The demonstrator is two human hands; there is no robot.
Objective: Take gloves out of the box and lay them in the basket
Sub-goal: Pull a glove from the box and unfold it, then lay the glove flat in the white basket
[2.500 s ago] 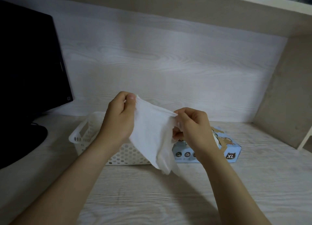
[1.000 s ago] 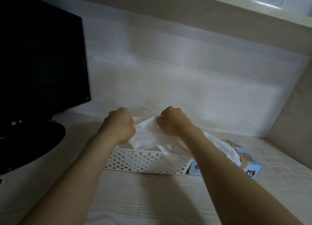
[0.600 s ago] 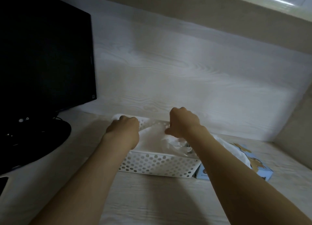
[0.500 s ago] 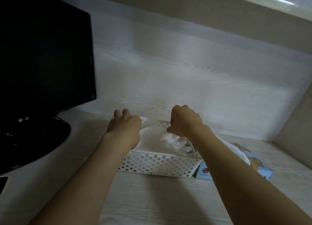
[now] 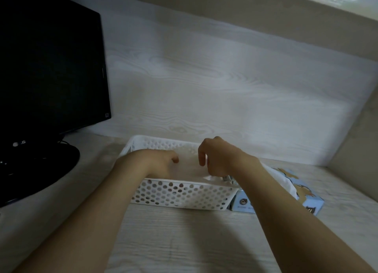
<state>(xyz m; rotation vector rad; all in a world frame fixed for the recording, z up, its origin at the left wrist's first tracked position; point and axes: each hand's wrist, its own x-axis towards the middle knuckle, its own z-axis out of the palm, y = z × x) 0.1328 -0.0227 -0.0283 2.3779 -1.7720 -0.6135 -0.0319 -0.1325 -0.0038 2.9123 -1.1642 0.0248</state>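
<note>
The white perforated basket (image 5: pixel 180 193) is sitting on the pale wood-grain desk (image 5: pixel 184 242), and both bare hands are reaching over its near rim. A white glove (image 5: pixel 190 168) is lying flat inside the basket, between the two hands. The left hand (image 5: pixel 155 162) is resting low on that glove at the basket's left end. Only its back and thumb tip are showing, so I cannot tell whether its fingers are curled or flat. The right hand (image 5: pixel 216 158) is hovering over the basket's right end, fingers hanging loosely and gripping nothing.

The light-blue glove box (image 5: pixel 243 203) is touching the basket's right end, with another white glove (image 5: pixel 286 182) poking out of its top. The right forearm is crossing over the box.

Behind the basket, a wood-grain back panel (image 5: pixel 225 98) is closing off the desk. A side panel (image 5: pixel 358 149) is boxing in the far right beyond the glove box. To the basket's left, a black monitor (image 5: pixel 51 68) is standing well apart on its round base (image 5: pixel 41 170). Open desk is lying in front of the basket.

The monitor's bezel is showing an "LG" mark. The box's print is too blurred to read.
</note>
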